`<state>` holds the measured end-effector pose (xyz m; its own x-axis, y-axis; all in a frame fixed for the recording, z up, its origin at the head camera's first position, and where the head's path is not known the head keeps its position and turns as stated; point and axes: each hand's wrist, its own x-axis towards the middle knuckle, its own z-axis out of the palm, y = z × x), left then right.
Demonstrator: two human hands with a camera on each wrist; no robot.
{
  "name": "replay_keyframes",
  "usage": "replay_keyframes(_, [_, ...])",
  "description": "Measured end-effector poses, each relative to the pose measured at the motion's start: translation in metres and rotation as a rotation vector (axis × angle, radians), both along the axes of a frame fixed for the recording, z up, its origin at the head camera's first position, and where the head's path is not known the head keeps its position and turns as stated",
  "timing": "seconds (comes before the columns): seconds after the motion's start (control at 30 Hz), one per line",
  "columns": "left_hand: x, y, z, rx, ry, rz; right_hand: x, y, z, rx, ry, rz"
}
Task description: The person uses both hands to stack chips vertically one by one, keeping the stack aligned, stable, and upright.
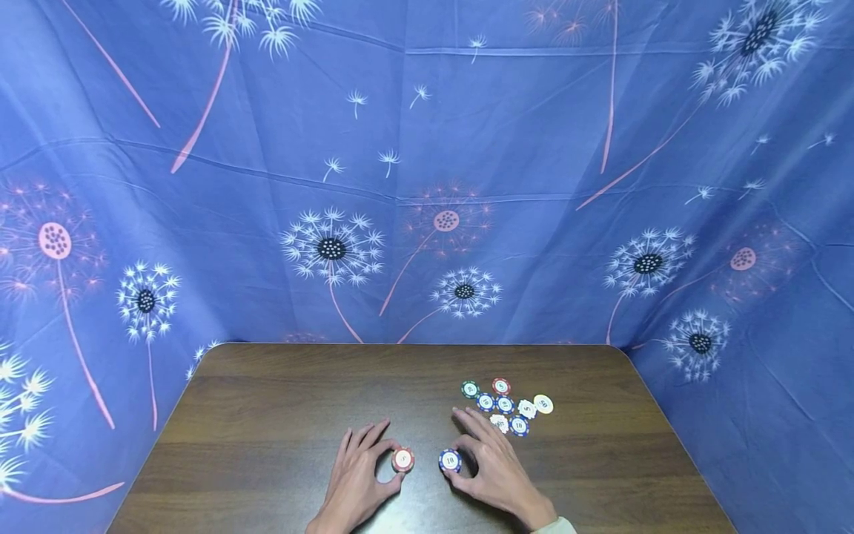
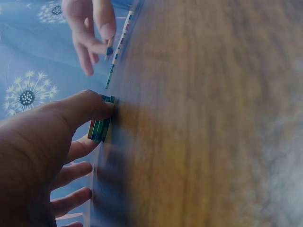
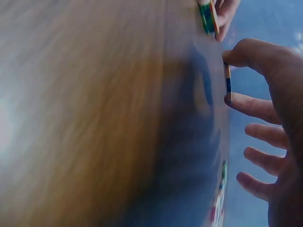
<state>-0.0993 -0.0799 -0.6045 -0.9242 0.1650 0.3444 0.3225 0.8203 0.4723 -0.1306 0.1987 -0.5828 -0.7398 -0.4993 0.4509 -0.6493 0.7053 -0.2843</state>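
My left hand [image 1: 360, 471] pinches a short stack of poker chips [image 2: 100, 118] between thumb and index finger, its other fingers spread. Green-edged chips show in that stack in the left wrist view, and a red-and-white chip [image 1: 403, 460] faces up on top. To its right, my right hand [image 1: 492, 467] holds a single blue poker chip [image 1: 450, 460] marked 10 by its rim, thumb on one side and index finger on the other. Seen edge-on in the right wrist view, the blue chip [image 3: 228, 82] sits between those two fingertips. A narrow gap separates the two hands' chips.
Several loose chips lie flat beyond my right hand, among them a green one [image 1: 470, 389], a red one [image 1: 501, 386], a blue one [image 1: 519, 425] and a yellow-edged one [image 1: 543, 403]. The brown wooden table [image 1: 267, 415] ends at a blue dandelion-print cloth [image 1: 534, 148] behind and beside it.
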Motion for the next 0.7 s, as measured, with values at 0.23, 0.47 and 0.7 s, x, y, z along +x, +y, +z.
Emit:
replay_keyframes(0.23, [0.0, -0.001, 0.001, -0.019, 0.004, 0.003, -0.005, -0.025, 0.004, 0.026, -0.03, 0.071])
replay_keyframes(0.47, [0.0, -0.001, 0.001, -0.019, -0.007, -0.003, -0.009, -0.042, 0.002, 0.055, -0.016, 0.116])
replay_keyframes(0.7, [-0.001, 0.0, 0.002, -0.025, -0.038, -0.001, -0.011, -0.053, 0.003, 0.068, -0.024, 0.134])
